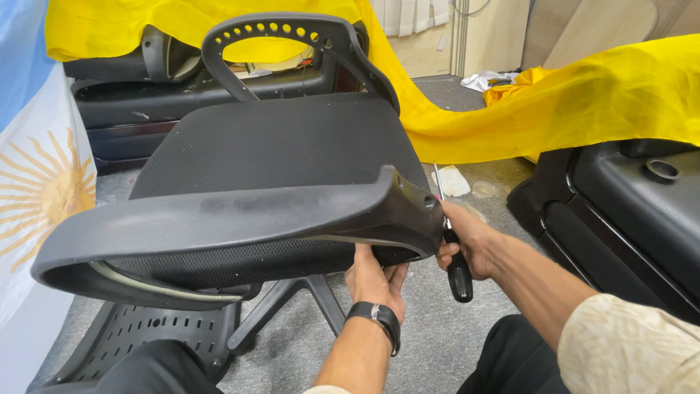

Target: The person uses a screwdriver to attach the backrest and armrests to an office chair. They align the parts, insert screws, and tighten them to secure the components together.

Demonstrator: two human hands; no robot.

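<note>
Because the office chair seat [270, 157] lies tipped on its side with the armrest [219, 219] toward the camera, its underside edge is within reach of both hands. The left hand [375, 277], wearing a black wristband [378, 315], reaches up under the armrest's rear end; its fingers curl against the lower rim, apparently bracing the part so it does not shift. Just to the right of that hand, the right hand [467, 244] is closed around the black handle of a screwdriver [456, 263]. The thin shaft runs up past the armrest's mounting end, where a small recessed hole shows; the tip itself cannot be made out. Below the left hand, the chair base [292, 303] spreads over the grey carpet [437, 343]. Beyond the right hand, a yellow cloth [583, 95] drapes over other black chair parts [642, 197].
</note>
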